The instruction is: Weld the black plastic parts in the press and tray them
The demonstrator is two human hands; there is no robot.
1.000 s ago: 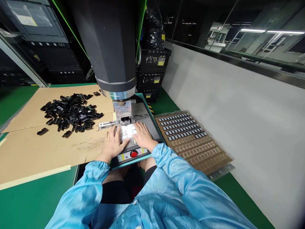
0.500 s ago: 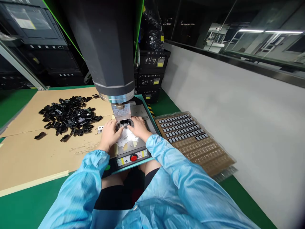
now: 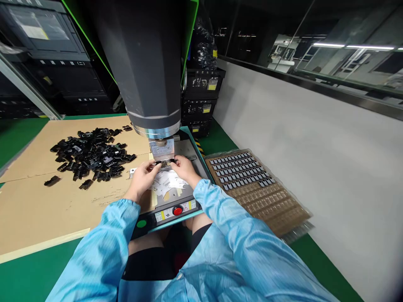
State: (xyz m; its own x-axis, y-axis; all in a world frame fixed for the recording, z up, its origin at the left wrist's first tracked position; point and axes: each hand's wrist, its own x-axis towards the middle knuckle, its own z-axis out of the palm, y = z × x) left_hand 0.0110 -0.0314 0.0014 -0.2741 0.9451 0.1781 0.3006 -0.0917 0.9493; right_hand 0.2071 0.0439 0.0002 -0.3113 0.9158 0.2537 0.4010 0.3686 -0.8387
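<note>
Both hands meet under the press head point(image 3: 161, 149), at the far end of the machine's grey plate point(image 3: 189, 191). Left hand point(image 3: 142, 178) and right hand point(image 3: 183, 167) each pinch an end of a small black part point(image 3: 164, 161) with the fingertips, holding it level just below the metal tip of the head. Whether the part rests on the fixture beneath or is lifted clear of it cannot be told. White scraps of tape or paper point(image 3: 168, 183) lie on the plate between the wrists. At the plate's near edge sits a red button point(image 3: 177, 210), with a green button point(image 3: 141, 223) to its left. Left of the machine, a heap of black parts point(image 3: 91, 153) is spread on cardboard point(image 3: 40, 205) laid over the green surface point(image 3: 40, 268). Right of the machine lies a brown tray point(image 3: 277, 205) in clear wrap, its far rows filled with small dark pieces point(image 3: 241, 167). Blue sleeves point(image 3: 226, 226) cover both arms.
</note>
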